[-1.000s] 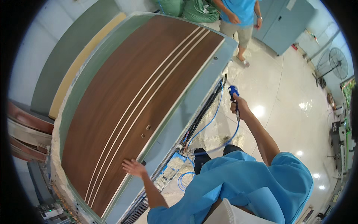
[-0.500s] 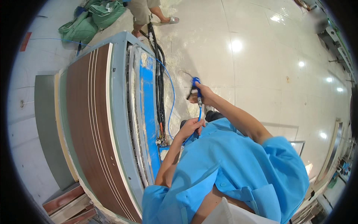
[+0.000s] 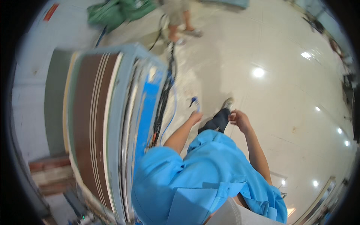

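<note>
My left hand [image 3: 195,117] is closed round a thin blue air hose [image 3: 198,107], just below the blue air blow gun [image 3: 193,100] on its end. The gun hangs over the floor beyond my fist, and its fine details are blurred. Away to the right, my right hand [image 3: 240,120] is free, with its fingers loosely curled and apart. To the left of my left hand stands a stack of panels on a machine, topped by a brown wood-grain panel [image 3: 85,123] with pale stripes.
A blue strip [image 3: 147,103] runs along the stack's right side, beside black cables [image 3: 162,108] on the floor. Another person's legs [image 3: 176,22] stand ahead, near green sacks [image 3: 118,15]. The glossy tiled floor [image 3: 273,101] stretches to the right; my shoe [image 3: 227,103] is on it.
My right hand has let go of the blow gun and moved right. The left hand now holds the hose near the gun. My view has shifted, and one leg has stepped forward.
</note>
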